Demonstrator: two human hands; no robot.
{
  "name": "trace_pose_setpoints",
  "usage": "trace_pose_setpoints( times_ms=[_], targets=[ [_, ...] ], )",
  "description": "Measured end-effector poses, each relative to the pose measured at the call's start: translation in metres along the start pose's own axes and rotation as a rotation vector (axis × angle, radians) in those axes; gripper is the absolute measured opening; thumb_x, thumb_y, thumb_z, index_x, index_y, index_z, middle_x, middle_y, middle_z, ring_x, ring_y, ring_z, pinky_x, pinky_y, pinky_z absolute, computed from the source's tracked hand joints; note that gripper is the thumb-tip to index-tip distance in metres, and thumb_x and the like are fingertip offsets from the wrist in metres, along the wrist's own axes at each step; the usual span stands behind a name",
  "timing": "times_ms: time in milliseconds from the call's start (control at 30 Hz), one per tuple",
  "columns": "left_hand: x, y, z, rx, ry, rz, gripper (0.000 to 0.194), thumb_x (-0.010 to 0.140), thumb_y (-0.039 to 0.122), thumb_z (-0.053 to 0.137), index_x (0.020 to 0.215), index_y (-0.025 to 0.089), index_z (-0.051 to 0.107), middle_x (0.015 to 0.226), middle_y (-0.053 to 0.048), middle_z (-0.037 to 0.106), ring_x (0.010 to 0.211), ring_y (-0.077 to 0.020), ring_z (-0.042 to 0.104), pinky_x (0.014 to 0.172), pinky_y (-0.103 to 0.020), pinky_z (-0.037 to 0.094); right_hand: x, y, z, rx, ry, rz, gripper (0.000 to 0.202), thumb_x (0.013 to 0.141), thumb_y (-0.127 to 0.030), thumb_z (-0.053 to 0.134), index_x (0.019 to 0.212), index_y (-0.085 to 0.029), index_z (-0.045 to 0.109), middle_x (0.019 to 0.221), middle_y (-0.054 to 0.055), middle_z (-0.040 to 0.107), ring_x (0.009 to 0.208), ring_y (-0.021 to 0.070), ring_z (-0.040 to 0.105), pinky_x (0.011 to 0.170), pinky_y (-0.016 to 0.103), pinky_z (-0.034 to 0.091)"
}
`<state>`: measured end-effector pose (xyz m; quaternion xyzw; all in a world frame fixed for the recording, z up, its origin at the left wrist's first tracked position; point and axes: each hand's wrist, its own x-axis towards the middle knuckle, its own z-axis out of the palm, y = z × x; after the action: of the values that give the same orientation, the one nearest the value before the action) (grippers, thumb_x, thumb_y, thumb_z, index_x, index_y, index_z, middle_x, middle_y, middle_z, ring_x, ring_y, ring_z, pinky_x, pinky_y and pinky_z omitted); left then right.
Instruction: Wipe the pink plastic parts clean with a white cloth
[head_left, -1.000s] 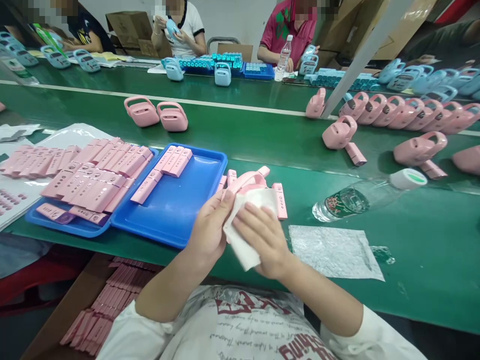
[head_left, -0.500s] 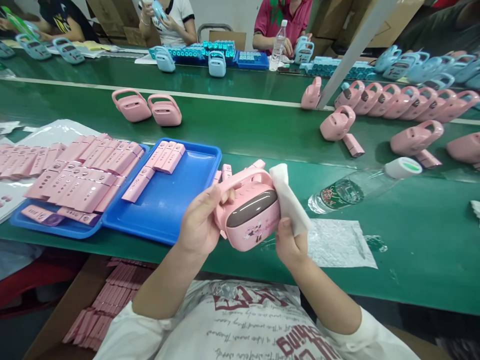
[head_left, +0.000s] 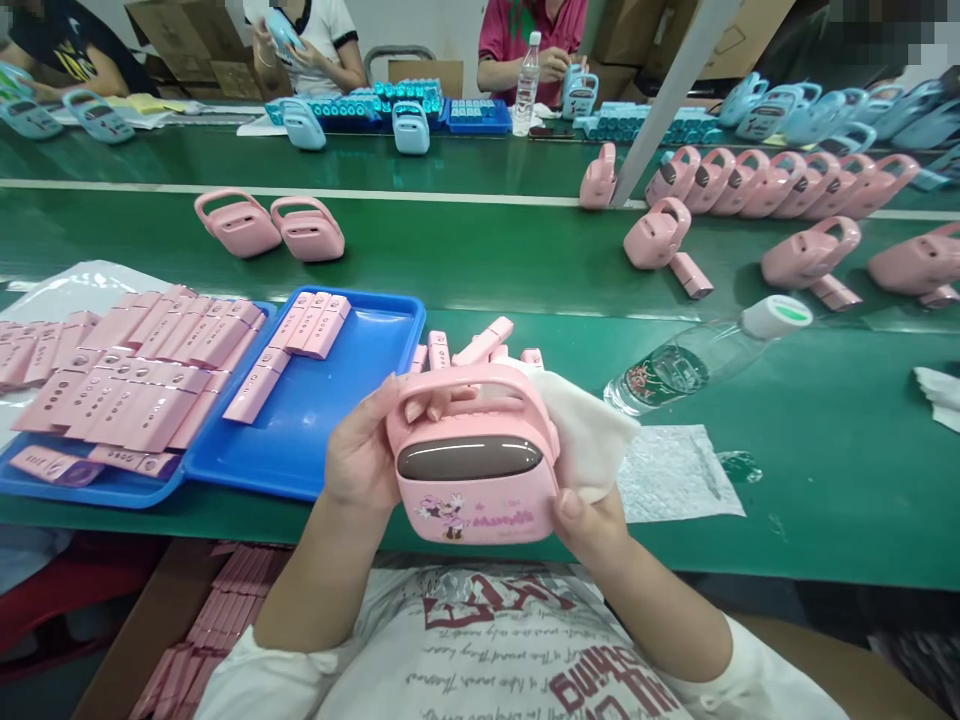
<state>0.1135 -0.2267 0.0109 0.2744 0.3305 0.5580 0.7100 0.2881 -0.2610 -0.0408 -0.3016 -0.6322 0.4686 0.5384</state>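
While both forearms are reaching forward and converging above the near edge of the green surface (head_left: 840, 470), one pink handled device (head_left: 480, 505) is being held there, its dark oval panel facing the person; the left hand (head_left: 365, 450) is grasping the handle's left side, fingers curling through the loop; the right hand (head_left: 596, 525) is gripping the device's right side, thumb in front, one white cloth (head_left: 592, 430) covering its other fingers; four pink bars (head_left: 319, 330) are lying along the left edge of one blue tray (head_left: 307, 450); two more pink devices (head_left: 309, 235) are standing beyond that tray's far edge; one bottle (head_left: 679, 370) and one white sheet (head_left: 675, 475) are resting right of the hands, the sheet nearer the surface's near edge.
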Motion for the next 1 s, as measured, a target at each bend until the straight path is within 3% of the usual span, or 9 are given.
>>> trace_pose_setpoints(
  times_ms=[167, 333, 433, 500, 600, 700, 800, 867, 1000],
  targets=[
    [0.000, -0.006, 0.000, 0.070, 0.023, -0.057, 0.031, 0.068, 0.040, 0.075, 0.057, 0.016, 0.058, 0.064, -0.002, 0.060, 0.066, -0.0164, 0.060, 0.073, -0.031, 0.051, 0.025, -0.021, -0.006, -0.002, 0.058, 0.117, 0.051, 0.083, -0.047, 0.059, 0.128, -0.025, 0.052, 0.133, 0.006, 0.055, 0.126, 0.0275, 0.049, 0.103, 0.045, 0.046],
    [0.004, -0.011, 0.000, 0.198, 0.054, 0.048, 0.033, 0.076, 0.047, 0.068, 0.073, 0.014, 0.066, 0.078, -0.006, 0.067, 0.080, -0.0198, 0.065, 0.076, -0.030, 0.051, 0.057, -0.024, -0.007, 0.199, 0.104, 0.349, 0.046, 0.076, -0.044, 0.068, 0.114, -0.021, 0.058, 0.110, 0.007, 0.068, 0.099, 0.0241, 0.065, 0.085, 0.041, 0.055],
    [0.003, -0.016, -0.004, 0.266, -0.007, 0.166, 0.039, 0.072, 0.046, 0.073, 0.099, 0.018, 0.066, 0.098, -0.006, 0.068, 0.092, -0.0202, 0.065, 0.080, -0.028, 0.051, 0.063, -0.018, -0.007, 0.233, 0.132, 0.330, 0.044, 0.073, -0.046, 0.069, 0.108, -0.020, 0.059, 0.101, 0.005, 0.069, 0.091, 0.0224, 0.067, 0.079, 0.038, 0.056],
    [0.000, -0.022, -0.008, 0.300, -0.075, 0.174, 0.061, 0.059, 0.038, 0.083, 0.113, 0.022, 0.061, 0.111, -0.008, 0.066, 0.100, -0.0228, 0.063, 0.082, -0.029, 0.051, 0.063, -0.012, -0.007, 0.238, 0.221, 0.296, 0.042, 0.070, -0.045, 0.072, 0.102, -0.021, 0.059, 0.094, 0.004, 0.070, 0.083, 0.0206, 0.067, 0.073, 0.035, 0.057],
    [-0.007, -0.030, -0.012, 0.360, -0.108, 0.101, 0.072, 0.050, 0.027, 0.086, 0.116, 0.020, 0.060, 0.112, -0.010, 0.066, 0.103, -0.0267, 0.062, 0.083, -0.031, 0.050, 0.062, 0.000, -0.006, 0.244, 0.369, 0.233, 0.035, 0.071, -0.046, 0.071, 0.093, -0.021, 0.060, 0.080, 0.001, 0.067, 0.068, 0.0163, 0.065, 0.060, 0.029, 0.055],
    [-0.010, -0.032, -0.017, 0.543, -0.036, 0.152, 0.074, 0.050, 0.026, 0.086, 0.119, 0.020, 0.059, 0.109, -0.009, 0.067, 0.101, -0.0270, 0.062, 0.085, -0.033, 0.050, 0.061, 0.014, -0.005, 0.177, 0.475, 0.187, 0.027, 0.083, -0.047, 0.056, 0.091, -0.022, 0.062, 0.077, 0.001, 0.067, 0.065, 0.0150, 0.064, 0.059, 0.028, 0.054],
    [-0.009, -0.031, -0.021, 0.900, 0.023, 0.366, 0.077, 0.051, 0.025, 0.086, 0.122, 0.022, 0.057, 0.117, -0.007, 0.063, 0.109, -0.0265, 0.057, 0.095, -0.037, 0.045, 0.058, 0.017, -0.003, -0.051, 0.480, 0.084, 0.028, 0.091, -0.040, 0.047, 0.103, -0.022, 0.065, 0.094, 0.004, 0.070, 0.085, 0.0190, 0.067, 0.076, 0.035, 0.055],
    [-0.006, -0.032, -0.023, 1.088, 0.056, 0.524, 0.074, 0.050, 0.024, 0.085, 0.119, 0.022, 0.059, 0.119, -0.008, 0.061, 0.113, -0.0272, 0.054, 0.101, -0.040, 0.040, 0.054, 0.012, 0.001, -0.283, 0.397, -0.101, 0.029, 0.094, -0.033, 0.043, 0.113, -0.024, 0.063, 0.108, 0.004, 0.068, 0.101, 0.0207, 0.064, 0.088, 0.039, 0.052],
    [-0.002, -0.039, -0.023, 1.085, 0.141, 0.539, 0.042, 0.060, 0.031, 0.080, 0.097, 0.020, 0.064, 0.108, -0.009, 0.065, 0.111, -0.0294, 0.055, 0.100, -0.047, 0.040, 0.045, 0.003, 0.012, -0.654, 0.033, -0.627, 0.033, 0.093, -0.025, 0.044, 0.123, -0.032, 0.056, 0.113, -0.002, 0.068, 0.108, 0.0160, 0.062, 0.094, 0.034, 0.049]
  ],
)
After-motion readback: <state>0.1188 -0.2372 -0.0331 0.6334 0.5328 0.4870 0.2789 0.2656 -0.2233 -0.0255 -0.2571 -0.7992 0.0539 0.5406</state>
